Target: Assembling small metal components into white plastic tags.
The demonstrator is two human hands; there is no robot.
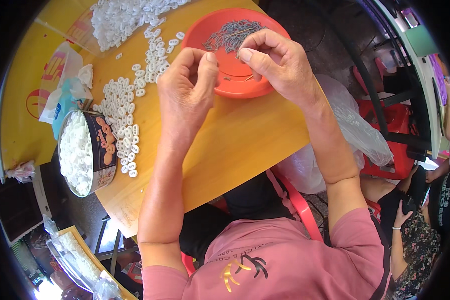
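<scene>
Over the near part of a red plastic basin [257, 89], both my hands are raised with thumb and forefinger pinched. My left hand [187, 92] is at the basin's left rim, and whatever its fingertips hold is too small to make out. My right hand [280, 62] is above the basin's right side, with a tiny brownish piece showing at its fingertips that I cannot name. Inside the basin lies a heap of small dark grey, screw-like pieces [235, 34]. A few loose bits lie nearer its front.
White oval two-hole plastic pieces [117, 102] spread over the wooden table [225, 137] on the left, with a larger white pile [120, 20] behind. A round tin [102, 145] full of white pieces stands at the left edge. Clear plastic bags [345, 125] hang at right. Another person sits lower right.
</scene>
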